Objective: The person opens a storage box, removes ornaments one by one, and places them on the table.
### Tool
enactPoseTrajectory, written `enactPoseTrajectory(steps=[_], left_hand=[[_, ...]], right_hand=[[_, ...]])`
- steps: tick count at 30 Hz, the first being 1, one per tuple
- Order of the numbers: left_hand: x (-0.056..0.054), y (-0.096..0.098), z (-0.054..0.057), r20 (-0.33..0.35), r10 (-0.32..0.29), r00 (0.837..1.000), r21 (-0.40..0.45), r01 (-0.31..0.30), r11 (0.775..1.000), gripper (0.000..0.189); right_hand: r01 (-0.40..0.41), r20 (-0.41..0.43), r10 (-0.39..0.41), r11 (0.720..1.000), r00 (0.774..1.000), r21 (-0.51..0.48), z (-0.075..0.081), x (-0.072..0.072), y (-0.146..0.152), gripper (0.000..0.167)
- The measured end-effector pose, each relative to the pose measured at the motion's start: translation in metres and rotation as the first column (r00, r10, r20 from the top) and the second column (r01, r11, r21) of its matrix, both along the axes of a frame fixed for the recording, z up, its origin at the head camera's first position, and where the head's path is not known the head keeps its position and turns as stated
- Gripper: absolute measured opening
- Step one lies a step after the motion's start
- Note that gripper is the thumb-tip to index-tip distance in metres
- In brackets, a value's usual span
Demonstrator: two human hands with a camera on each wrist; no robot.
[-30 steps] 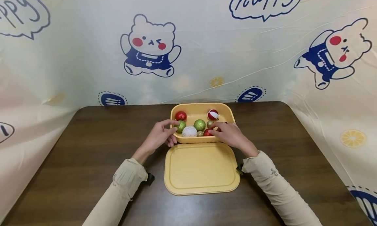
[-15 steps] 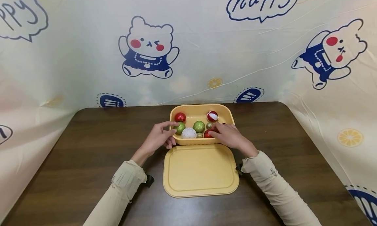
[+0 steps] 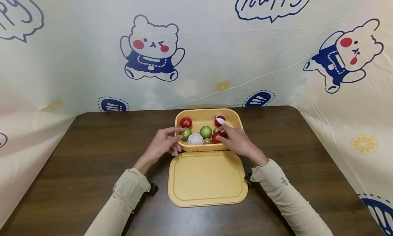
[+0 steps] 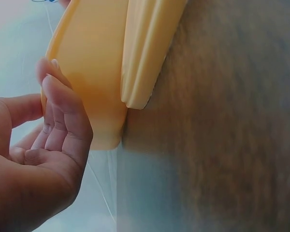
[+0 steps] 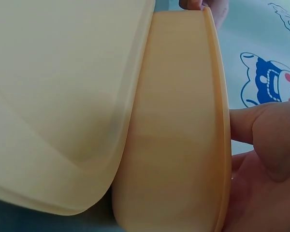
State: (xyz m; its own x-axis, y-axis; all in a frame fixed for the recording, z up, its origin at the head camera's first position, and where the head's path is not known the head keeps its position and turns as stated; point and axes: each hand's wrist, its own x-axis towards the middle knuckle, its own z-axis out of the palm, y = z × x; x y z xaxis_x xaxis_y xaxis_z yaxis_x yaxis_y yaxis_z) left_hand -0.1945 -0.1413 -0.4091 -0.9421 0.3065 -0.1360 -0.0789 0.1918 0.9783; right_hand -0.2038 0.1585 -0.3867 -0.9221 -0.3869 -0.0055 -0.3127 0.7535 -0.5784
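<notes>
Several Christmas baubles lie in a yellow box (image 3: 199, 148) in the head view. My left hand (image 3: 160, 142) reaches over its left rim, with thumb and index finger at a glittery green bauble (image 3: 186, 135). The other fingers of that hand (image 4: 63, 116) curl outside the box wall in the left wrist view. Over the right front rim, my right hand (image 3: 239, 141) pinches a red bauble (image 3: 216, 137) between thumb and index finger. Another dark red bauble is partly hidden behind this hand. Both wrist views show the box wall, with the baubles out of sight.
A flat yellow lid (image 3: 207, 179) lies on the dark wooden table (image 3: 101, 161) directly in front of the box. Inside the box are also a red bauble (image 3: 186, 122), a white speckled one (image 3: 195, 139), a second green one (image 3: 205, 132) and a red-and-white one (image 3: 219, 120).
My right index finger and thumb have shifted around the red bauble, which now shows more clearly and sits slightly farther right in the box. My left hand stays at the green bauble.
</notes>
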Motion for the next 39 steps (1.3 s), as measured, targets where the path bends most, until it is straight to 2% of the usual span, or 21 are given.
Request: enactPoseTrajectory(steps=[6,11,19,31,39], left_hand=[[0.000,-0.002,0.000,0.011,0.000,1.000,0.014,0.000,1.000,0.037],[0.001,-0.004,-0.001,0.009,0.000,1.000,0.012,0.000,1.000,0.037],[0.000,-0.003,0.002,-0.010,0.000,1.000,-0.014,0.000,1.000,0.037],[0.000,-0.002,0.003,-0.011,0.004,1.000,-0.005,-0.004,1.000,0.037],[0.001,-0.002,0.002,-0.002,0.005,1.000,-0.012,-0.005,1.000,0.037]], right_hand=[[-0.062,-0.024,0.060,0.989,0.998,-0.131,-0.001,-0.002,0.005,0.033],[-0.116,-0.047,0.109,0.974,0.993,-0.196,0.000,-0.004,0.008,0.037],[-0.071,-0.032,0.065,0.950,0.997,-0.304,0.006,-0.007,0.015,0.038],[-0.050,-0.020,0.046,0.930,0.999,-0.363,0.016,-0.005,0.018,0.040],[-0.019,-0.033,0.009,0.944,0.999,-0.330,0.026,-0.004,0.027,0.041]])
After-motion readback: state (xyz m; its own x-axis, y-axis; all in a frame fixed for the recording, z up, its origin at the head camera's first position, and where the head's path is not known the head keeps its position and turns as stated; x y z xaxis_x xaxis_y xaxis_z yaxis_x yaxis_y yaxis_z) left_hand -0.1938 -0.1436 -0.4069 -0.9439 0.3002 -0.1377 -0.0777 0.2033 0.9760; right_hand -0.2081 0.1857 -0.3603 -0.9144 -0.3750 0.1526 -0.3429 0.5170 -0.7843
